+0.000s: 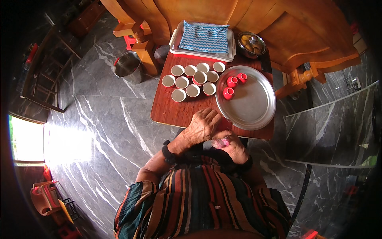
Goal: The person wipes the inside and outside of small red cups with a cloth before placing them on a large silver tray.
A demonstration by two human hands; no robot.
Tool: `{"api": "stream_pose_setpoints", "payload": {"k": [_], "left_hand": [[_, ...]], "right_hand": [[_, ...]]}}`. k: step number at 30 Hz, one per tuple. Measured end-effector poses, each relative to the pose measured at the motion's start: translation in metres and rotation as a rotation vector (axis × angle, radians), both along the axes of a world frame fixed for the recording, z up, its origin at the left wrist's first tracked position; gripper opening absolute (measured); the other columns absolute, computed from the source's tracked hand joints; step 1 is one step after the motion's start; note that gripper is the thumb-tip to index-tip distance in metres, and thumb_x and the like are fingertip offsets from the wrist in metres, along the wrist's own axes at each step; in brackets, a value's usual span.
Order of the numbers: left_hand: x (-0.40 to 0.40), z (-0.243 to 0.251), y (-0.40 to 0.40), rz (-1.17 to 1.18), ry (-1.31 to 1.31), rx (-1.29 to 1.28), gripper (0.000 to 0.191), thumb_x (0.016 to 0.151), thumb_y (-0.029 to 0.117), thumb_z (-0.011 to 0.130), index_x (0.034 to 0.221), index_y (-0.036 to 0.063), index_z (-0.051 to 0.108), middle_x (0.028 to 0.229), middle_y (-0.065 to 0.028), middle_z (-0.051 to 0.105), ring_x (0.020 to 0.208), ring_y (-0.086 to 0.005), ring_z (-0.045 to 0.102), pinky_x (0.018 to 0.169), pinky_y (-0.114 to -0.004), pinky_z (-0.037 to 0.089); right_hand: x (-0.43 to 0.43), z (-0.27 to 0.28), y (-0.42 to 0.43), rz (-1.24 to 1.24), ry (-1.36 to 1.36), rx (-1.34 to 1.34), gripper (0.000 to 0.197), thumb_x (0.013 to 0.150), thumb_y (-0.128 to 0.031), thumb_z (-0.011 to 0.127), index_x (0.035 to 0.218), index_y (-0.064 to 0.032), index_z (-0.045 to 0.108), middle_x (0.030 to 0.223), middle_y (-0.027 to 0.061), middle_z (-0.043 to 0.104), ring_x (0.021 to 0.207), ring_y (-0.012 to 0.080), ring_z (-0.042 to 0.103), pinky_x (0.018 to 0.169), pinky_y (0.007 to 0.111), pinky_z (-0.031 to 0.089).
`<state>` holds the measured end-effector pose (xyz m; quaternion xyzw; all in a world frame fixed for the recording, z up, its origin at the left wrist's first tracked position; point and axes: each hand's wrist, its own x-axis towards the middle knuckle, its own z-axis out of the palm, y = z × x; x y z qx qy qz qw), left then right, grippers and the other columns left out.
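Over the table's front edge, my left hand (204, 125) is closed around a red cup (224, 124), mostly hidden by the fingers. My right hand (237, 149) meets it from the other side, gripping a crumpled pink-and-white cloth (220, 143) close under the cup. Beyond my hands, several red cups with white insides (193, 90) stand mouth up on the wooden table (167, 110). A round metal tray (253, 104) sits to the right. Three red cups (232, 81) rest upside down at its left side.
At the back lies a lidded plastic box (176, 44) with a blue-and-white wavy cloth (204, 38) on it. Beside it is a glass-lidded metal pot (252, 44). A metal bucket (128, 67) stands on the floor, left of the table. A carved wooden bench (203, 12) borders the far side.
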<state>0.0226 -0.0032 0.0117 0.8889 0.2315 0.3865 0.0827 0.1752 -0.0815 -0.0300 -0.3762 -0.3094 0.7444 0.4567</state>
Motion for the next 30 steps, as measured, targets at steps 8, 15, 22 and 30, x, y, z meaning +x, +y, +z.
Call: {"api": "stream_pose_setpoints", "payload": {"k": [8, 15, 22, 30], "left_hand": [[0.001, -0.021, -0.002, 0.009, -0.202, -0.349, 0.062, 0.066, 0.047, 0.074, 0.097, -0.002, 0.052, 0.082, -0.0126, 0.055, 0.073, -0.0306, 0.055, 0.067, -0.036, 0.046], [-0.009, -0.013, -0.005, -0.185, -0.404, -1.249, 0.055, 0.086, 0.052, 0.055, 0.1, -0.0011, 0.052, 0.082, -0.0063, 0.057, 0.073, -0.0175, 0.053, 0.068, -0.032, 0.045], [-0.009, -0.02, -0.001, -0.247, -0.331, -1.417, 0.051, 0.088, 0.051, 0.052, 0.098, 0.0008, 0.052, 0.077, -0.0029, 0.051, 0.069, -0.0102, 0.046, 0.057, -0.026, 0.039], [-0.007, -0.012, 0.001, -0.176, -0.309, -1.244, 0.056, 0.083, 0.052, 0.059, 0.102, 0.0, 0.051, 0.079, -0.007, 0.056, 0.074, -0.0153, 0.053, 0.065, -0.03, 0.044]], "right_hand": [[0.012, -0.045, 0.013, -0.256, -0.059, 0.081, 0.015, 0.085, -0.018, 0.06, 0.095, -0.0077, 0.056, 0.075, -0.0026, 0.054, 0.063, 0.0091, 0.052, 0.052, 0.027, 0.042], [0.021, 0.004, 0.033, -0.466, -1.232, 0.756, 0.02, 0.075, -0.014, 0.065, 0.091, -0.0051, 0.055, 0.077, 0.014, 0.055, 0.069, 0.0333, 0.057, 0.06, 0.041, 0.044], [0.007, 0.027, 0.039, -0.378, -1.376, 1.223, 0.045, 0.063, 0.001, 0.066, 0.106, -0.003, 0.051, 0.092, 0.0142, 0.055, 0.082, 0.0313, 0.055, 0.071, 0.04, 0.045], [0.011, 0.015, 0.046, -0.292, -1.218, 1.07, 0.049, 0.063, -0.007, 0.072, 0.107, -0.0042, 0.049, 0.091, 0.015, 0.055, 0.081, 0.0338, 0.056, 0.069, 0.04, 0.046]]}}
